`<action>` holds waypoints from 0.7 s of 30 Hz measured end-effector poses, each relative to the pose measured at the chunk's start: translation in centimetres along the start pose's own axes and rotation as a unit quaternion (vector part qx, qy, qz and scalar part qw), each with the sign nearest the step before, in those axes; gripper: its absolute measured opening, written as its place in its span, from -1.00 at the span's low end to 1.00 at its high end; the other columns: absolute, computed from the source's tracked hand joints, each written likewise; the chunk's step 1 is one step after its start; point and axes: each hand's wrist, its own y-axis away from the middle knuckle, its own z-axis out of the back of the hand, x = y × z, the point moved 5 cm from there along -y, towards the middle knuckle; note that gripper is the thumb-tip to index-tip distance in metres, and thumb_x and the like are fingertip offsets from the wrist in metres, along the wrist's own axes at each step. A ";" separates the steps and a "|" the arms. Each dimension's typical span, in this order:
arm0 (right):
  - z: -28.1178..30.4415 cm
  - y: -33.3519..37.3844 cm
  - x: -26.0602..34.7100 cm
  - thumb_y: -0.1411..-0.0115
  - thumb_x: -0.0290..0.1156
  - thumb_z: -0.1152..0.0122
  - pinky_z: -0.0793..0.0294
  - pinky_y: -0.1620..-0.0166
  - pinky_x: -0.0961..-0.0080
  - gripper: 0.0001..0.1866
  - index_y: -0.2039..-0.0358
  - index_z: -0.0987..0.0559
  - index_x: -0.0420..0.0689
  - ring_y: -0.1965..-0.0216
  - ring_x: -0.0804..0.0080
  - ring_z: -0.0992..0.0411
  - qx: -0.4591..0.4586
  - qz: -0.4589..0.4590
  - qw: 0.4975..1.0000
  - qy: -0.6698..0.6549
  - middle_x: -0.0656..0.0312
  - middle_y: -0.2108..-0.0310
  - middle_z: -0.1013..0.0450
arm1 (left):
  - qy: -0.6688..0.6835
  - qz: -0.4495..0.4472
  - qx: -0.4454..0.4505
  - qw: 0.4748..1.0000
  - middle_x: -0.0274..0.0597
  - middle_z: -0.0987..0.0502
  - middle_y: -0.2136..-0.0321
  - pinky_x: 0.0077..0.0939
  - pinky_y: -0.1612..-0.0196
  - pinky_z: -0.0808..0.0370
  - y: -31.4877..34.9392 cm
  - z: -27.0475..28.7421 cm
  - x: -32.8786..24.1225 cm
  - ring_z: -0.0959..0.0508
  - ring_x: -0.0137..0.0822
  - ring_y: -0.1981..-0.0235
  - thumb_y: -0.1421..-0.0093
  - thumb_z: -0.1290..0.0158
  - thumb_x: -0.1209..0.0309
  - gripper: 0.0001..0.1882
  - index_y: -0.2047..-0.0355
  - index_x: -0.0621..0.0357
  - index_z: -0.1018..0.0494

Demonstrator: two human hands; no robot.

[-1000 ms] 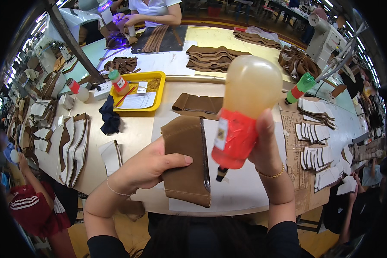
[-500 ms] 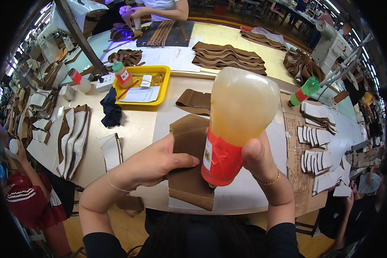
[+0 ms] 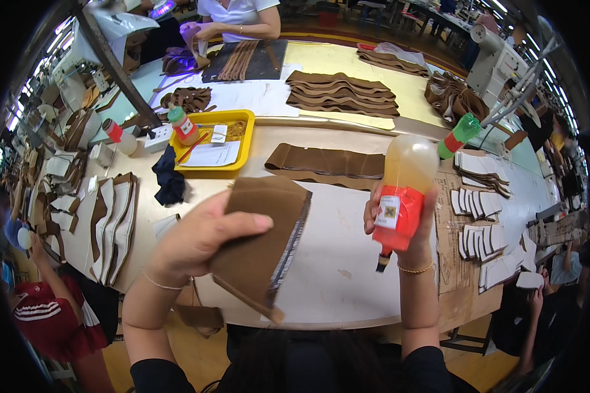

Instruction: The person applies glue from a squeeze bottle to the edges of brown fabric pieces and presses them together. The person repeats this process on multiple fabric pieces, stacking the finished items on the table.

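My left hand (image 3: 200,236) pinches a brown leather panel (image 3: 255,229), its thumb on top, and holds it raised and tilted over the white sheet (image 3: 341,281). Along the panel's right edge runs a shiny, wet-looking strip. To the right, my right hand (image 3: 423,245) is wrapped round a glue bottle (image 3: 401,219), a cloudy squeeze bottle with a red band and some amber liquid. It is upside down, its dark brush tip pointing down, apart from the panel. A long brown band (image 3: 328,162) lies flat beyond both hands.
A yellow tray (image 3: 248,141) holds another bottle (image 3: 182,124) and paper. Dark cloth (image 3: 167,175) lies beside it. White-backed pieces (image 3: 115,216) lie left, more stacks (image 3: 478,203) right. A green bottle (image 3: 462,134) leans at the right. Co-workers sit around the table.
The bottle has moved right and away from the panel, its tip lifted off. My left hand has raised and tilted the panel leftward. The long band behind now shows more fully.
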 end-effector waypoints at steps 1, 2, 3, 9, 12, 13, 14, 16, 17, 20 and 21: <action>1.6 0.2 -1.5 0.00 0.50 0.35 -0.51 0.48 0.48 -0.09 0.36 -0.40 -0.27 0.49 0.32 -0.46 -0.012 -0.027 0.998 -0.049 0.12 0.47 -0.37 | 0.004 -0.010 -0.012 1.000 -0.21 -0.49 0.25 -0.60 0.22 -0.49 0.2 0.3 -0.6 -0.51 -0.48 0.30 -0.12 -0.05 0.43 -0.63 0.06 0.28 -0.34; 3.0 0.7 -2.9 -0.03 0.47 0.34 -0.55 0.45 0.42 -0.10 0.31 -0.41 -0.28 0.44 0.28 -0.49 -0.024 -0.052 0.994 -0.097 0.08 0.39 -0.40 | 0.008 -0.021 -0.024 0.999 -0.22 -0.50 0.27 -0.62 0.23 -0.49 0.5 0.3 -1.5 -0.52 -0.48 0.32 -0.13 -0.04 0.40 -0.65 0.08 0.29 -0.36; 3.5 0.8 -4.1 -0.04 0.45 0.32 -0.56 0.44 0.40 -0.11 0.31 -0.41 -0.29 0.41 0.24 -0.50 -0.038 -0.079 0.990 -0.113 0.04 0.33 -0.41 | 0.005 -0.044 -0.036 0.998 -0.22 -0.51 0.31 -0.64 0.25 -0.49 0.9 -0.1 -2.5 -0.53 -0.50 0.35 -0.16 -0.02 0.35 -0.67 0.13 0.30 -0.39; 1.0 2.0 -12.2 -0.07 0.40 0.25 -0.55 0.24 0.21 -0.16 0.33 -0.44 -0.31 0.12 -0.01 -0.42 -0.020 -0.182 0.936 -0.300 0.06 -0.06 -0.27 | 0.043 -0.184 -0.095 0.977 -0.20 -0.53 0.28 -0.62 0.19 -0.46 2.0 1.0 -4.9 -0.52 -0.48 0.29 -0.13 -0.04 0.31 -0.69 0.19 0.28 -0.46; -1.4 1.8 -13.6 -0.06 0.40 0.23 -0.49 0.13 0.14 -0.16 0.35 -0.45 -0.30 0.04 -0.03 -0.37 -0.049 -0.175 0.936 -0.300 0.11 -0.09 -0.25 | -0.042 -0.265 -0.131 0.955 -0.20 -0.53 0.27 -0.59 0.16 -0.45 2.5 2.7 -5.1 -0.51 -0.46 0.25 -0.13 -0.03 0.33 -0.69 0.17 0.29 -0.45; -1.9 1.8 -13.7 -0.05 0.41 0.23 -0.45 0.07 0.14 -0.15 0.35 -0.45 -0.30 0.02 -0.03 -0.35 -0.098 -0.184 0.922 -0.326 0.04 -0.06 -0.28 | -0.031 -0.252 -0.124 0.959 -0.20 -0.53 0.27 -0.59 0.17 -0.45 2.8 2.6 -5.0 -0.52 -0.45 0.25 -0.13 -0.03 0.33 -0.68 0.17 0.29 -0.45; -1.9 1.7 -13.4 -0.03 0.42 0.19 -0.48 0.09 0.16 -0.15 0.36 -0.45 -0.29 0.04 -0.02 -0.37 -0.108 -0.166 0.918 -0.345 0.06 0.06 -0.33 | -0.018 -0.238 -0.117 0.964 -0.19 -0.53 0.27 -0.59 0.17 -0.45 3.1 2.3 -5.0 -0.52 -0.44 0.26 -0.13 -0.02 0.32 -0.67 0.17 0.30 -0.45; -1.5 1.4 -12.7 0.03 0.44 0.12 -0.53 0.14 0.21 -0.14 0.37 -0.45 -0.29 0.07 0.01 -0.40 -0.128 -0.126 0.906 -0.384 0.12 0.29 -0.44 | -0.015 -0.194 -0.103 0.976 -0.18 -0.53 0.28 -0.60 0.19 -0.44 3.6 1.8 -4.9 -0.52 -0.43 0.27 -0.12 -0.02 0.30 -0.66 0.17 0.30 -0.45; -0.7 1.7 -12.1 0.02 0.45 0.15 -0.56 0.23 0.33 -0.16 0.38 -0.45 -0.26 0.22 0.10 -0.49 -0.165 -0.121 0.910 -0.361 0.03 0.29 -0.46 | -0.024 -0.165 -0.099 0.981 -0.18 -0.53 0.29 -0.60 0.20 -0.44 4.0 1.7 -4.8 -0.52 -0.43 0.29 -0.12 -0.03 0.29 -0.65 0.17 0.30 -0.45; 2.4 3.2 -8.2 0.00 0.45 0.20 -0.58 0.34 0.43 -0.16 0.41 -0.44 -0.24 0.41 0.16 -0.53 -0.244 -0.061 0.937 -0.241 -0.07 0.24 -0.46 | -0.111 -0.093 -0.052 0.988 -0.25 -0.53 0.37 -0.72 0.33 -0.42 3.9 3.8 -3.0 -0.49 -0.59 0.38 -0.09 -0.07 0.27 -0.72 0.29 0.25 -0.44; 3.6 4.0 -7.2 -0.01 0.45 0.23 -0.58 0.38 0.45 -0.17 0.42 -0.44 -0.23 0.45 0.19 -0.52 -0.257 -0.046 0.941 -0.216 -0.10 0.23 -0.46 | -0.131 -0.063 -0.034 0.989 -0.26 -0.54 0.40 -0.74 0.35 -0.42 3.9 5.1 -1.9 -0.49 -0.61 0.41 -0.11 -0.07 0.30 -0.75 0.32 0.25 -0.42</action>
